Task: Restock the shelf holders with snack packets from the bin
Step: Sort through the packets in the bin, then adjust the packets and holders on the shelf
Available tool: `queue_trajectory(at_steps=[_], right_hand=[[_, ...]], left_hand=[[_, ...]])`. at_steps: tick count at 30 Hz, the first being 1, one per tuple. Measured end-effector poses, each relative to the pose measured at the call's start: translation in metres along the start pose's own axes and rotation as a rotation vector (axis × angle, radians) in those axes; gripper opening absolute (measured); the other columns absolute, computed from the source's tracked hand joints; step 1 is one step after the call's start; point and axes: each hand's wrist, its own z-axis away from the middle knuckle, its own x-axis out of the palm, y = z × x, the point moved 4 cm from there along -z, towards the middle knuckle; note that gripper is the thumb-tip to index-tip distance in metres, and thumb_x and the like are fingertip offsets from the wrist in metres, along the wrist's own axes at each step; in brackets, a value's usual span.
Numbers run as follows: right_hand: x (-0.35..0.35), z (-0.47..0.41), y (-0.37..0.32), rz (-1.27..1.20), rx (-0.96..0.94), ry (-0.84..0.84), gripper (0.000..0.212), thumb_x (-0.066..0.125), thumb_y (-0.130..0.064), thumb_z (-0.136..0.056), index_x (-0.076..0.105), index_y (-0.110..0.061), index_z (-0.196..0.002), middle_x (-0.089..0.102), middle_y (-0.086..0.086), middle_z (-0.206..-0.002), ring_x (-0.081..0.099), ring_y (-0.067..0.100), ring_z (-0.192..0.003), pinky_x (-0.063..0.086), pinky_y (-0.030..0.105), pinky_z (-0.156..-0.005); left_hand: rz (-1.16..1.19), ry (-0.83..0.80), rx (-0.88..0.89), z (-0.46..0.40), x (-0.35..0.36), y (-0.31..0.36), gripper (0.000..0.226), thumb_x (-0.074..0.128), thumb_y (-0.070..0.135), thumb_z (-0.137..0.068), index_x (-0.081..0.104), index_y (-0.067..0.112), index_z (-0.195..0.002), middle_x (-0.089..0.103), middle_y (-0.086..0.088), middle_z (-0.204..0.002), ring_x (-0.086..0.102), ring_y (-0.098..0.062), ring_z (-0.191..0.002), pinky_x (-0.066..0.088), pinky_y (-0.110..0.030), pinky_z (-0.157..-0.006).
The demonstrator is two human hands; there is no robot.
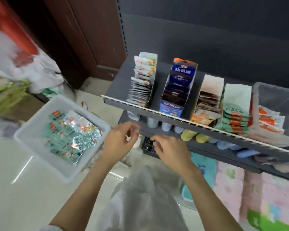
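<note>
A: Hands? 
B: Left hand [119, 140] at frame ctr, fingers loosely curled, nothing in it. Right hand [169, 150] at its 3 o'clock, near but apart, fingers bent downward; can't tell if it holds anything, blurred.

A: Bin w/ stock? 
B: White bin [40, 120] at 9 o'clock of left hand, just beside it. Snack packets [68, 137] inside, teal and silver foil, loose pile.

A: Shelf? 
B: Top shelf [120, 85] at 1 o'clock of hands. Card holders in a row: white packet holder [143, 82], blue holder [177, 90], orange packet holder [207, 100], green packets [235, 117], then clear tub [274, 100] at far right.

A: Below? 
B: Lower shelf w/ small cups [188, 135], blurred.
</note>
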Motion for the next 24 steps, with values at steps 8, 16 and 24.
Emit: queue_trajectory(at_steps=[8,16,24], right_hand=[[0.115,-0.029,-0.084,-0.004,-0.112,-0.243,0.026,0.046,-0.021,-0.095,0.057,-0.021,-0.119,0.07,-0.001,-0.102,0.066,0.021,-0.091,0.036,0.024,-0.062],[0.223,-0.132,-0.157,-0.032,-0.022,-0.376,0.04,0.05,-0.012,-0.094,0.05,-0.018,-0.133,0.054,0.002,-0.131,0.049,0.02,-0.117,0.046,0.034,-0.093],[0.316,-0.198,-0.169,0.179,0.114,-0.398,0.081,0.071,-0.038,-0.08,0.025,-0.018,-0.143,0.036,0.01,-0.141,0.04,0.025,-0.125,0.038,0.039,-0.105]], left_hand=[[-0.024,-0.081,-0.586,0.085,-0.077,-0.187,0.015,0.061,0.014,-0.089,0.065,0.028,-0.094,0.068,0.011,-0.103,0.063,-0.008,-0.087,0.05,-0.026,-0.078],[-0.12,-0.103,-0.781,0.064,-0.12,-0.33,0.04,0.062,0.016,-0.088,0.055,0.011,-0.127,0.062,-0.009,-0.123,0.06,-0.028,-0.106,0.047,-0.037,-0.09],[-0.212,-0.291,-0.677,0.031,-0.104,-0.398,0.056,0.06,0.029,-0.088,0.041,0.017,-0.139,0.041,-0.008,-0.144,0.035,-0.029,-0.131,0.031,-0.044,-0.111]])
